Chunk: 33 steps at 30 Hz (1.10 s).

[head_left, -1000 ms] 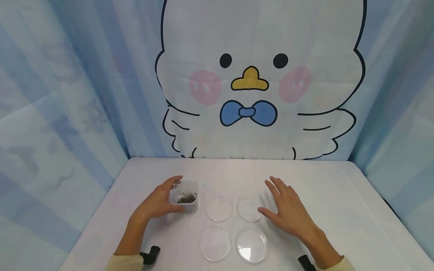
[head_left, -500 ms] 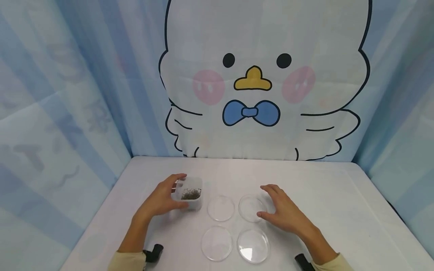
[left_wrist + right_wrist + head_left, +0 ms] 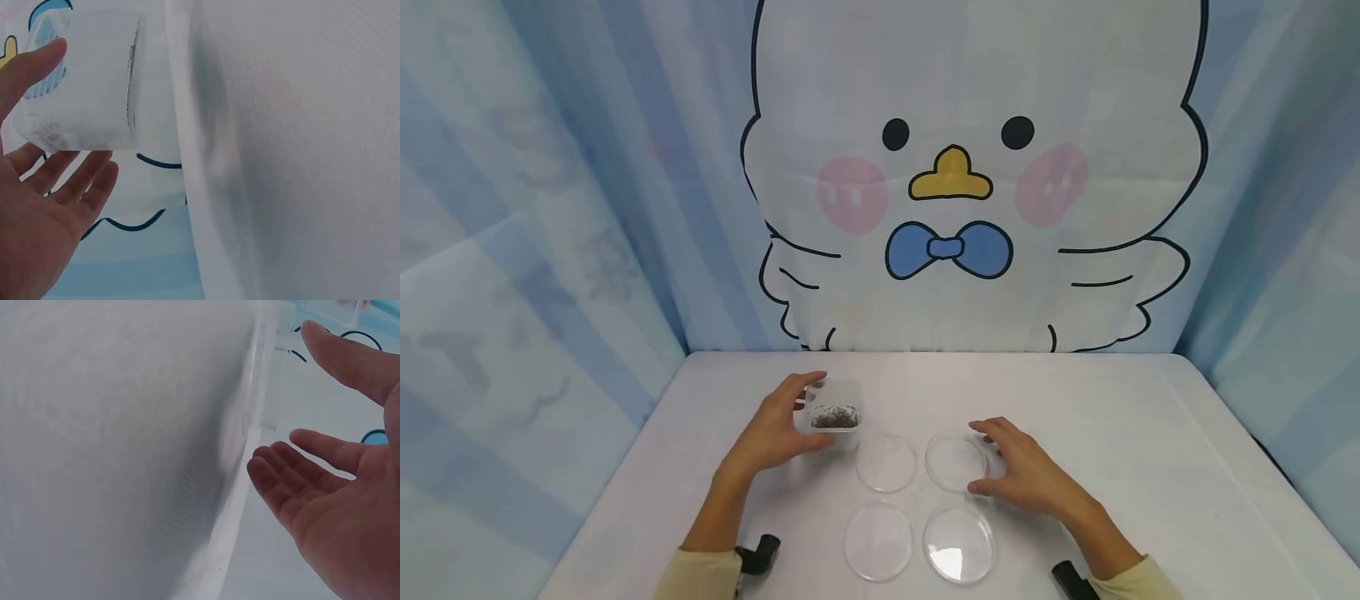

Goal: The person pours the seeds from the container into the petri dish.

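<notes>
My left hand (image 3: pixel 778 432) grips a clear, square-walled plastic tub (image 3: pixel 838 392), thumb in front and fingers behind. Dark brown, soil-like granules (image 3: pixel 835 418) lie in the tub. In the left wrist view the tub (image 3: pixel 94 81) is held up off the table, and dark specks show along one wall. My right hand (image 3: pixel 1030 475) hovers by the back right clear round dish (image 3: pixel 951 463), thumb and fingers spread apart at its right side. Its fingers (image 3: pixel 300 465) hold nothing in the right wrist view.
Beside that dish lies the back left dish (image 3: pixel 886 463). Nearer me are the front left dish (image 3: pixel 877 542) and the front right dish (image 3: pixel 958 546), which has a bright glare. The white table (image 3: pixel 1150 450) ends at a cartoon-printed curtain (image 3: pixel 955 308).
My left hand has carried the tub to the right and farther from me. My right hand's fingers have come down and drawn in closer to the back right dish.
</notes>
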Motion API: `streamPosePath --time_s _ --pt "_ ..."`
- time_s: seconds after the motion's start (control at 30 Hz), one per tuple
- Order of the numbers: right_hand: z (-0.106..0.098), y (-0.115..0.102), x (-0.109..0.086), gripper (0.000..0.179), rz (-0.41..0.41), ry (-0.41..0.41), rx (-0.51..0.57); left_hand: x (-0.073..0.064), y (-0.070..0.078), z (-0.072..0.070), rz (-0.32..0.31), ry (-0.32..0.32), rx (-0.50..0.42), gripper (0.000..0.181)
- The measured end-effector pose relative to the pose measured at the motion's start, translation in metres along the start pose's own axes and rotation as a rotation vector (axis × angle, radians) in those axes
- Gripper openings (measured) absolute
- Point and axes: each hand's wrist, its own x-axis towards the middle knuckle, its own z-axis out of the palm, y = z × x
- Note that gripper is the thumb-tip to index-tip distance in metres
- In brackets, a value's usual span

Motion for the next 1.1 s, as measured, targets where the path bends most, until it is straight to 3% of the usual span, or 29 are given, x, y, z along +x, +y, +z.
streamPosePath --time_s 0.3,0.67,0.9,1.1 --pt "0.003 0.001 0.002 0.084 0.011 -0.046 0.053 0.014 0.015 0.017 0.055 -0.005 -0.081 0.097" --pt "-0.003 -0.006 0.012 0.082 -0.053 -0.073 -0.019 0.03 0.038 0.029 0.097 -0.045 -0.082 0.095" --pt "-0.003 -0.013 0.018 0.085 -0.043 -0.096 -0.039 0.041 0.049 0.039 0.113 -0.079 -0.069 0.095" --pt "0.002 -0.019 0.02 0.086 0.014 -0.112 -0.071 0.045 0.058 0.047 0.111 -0.112 -0.064 0.095"
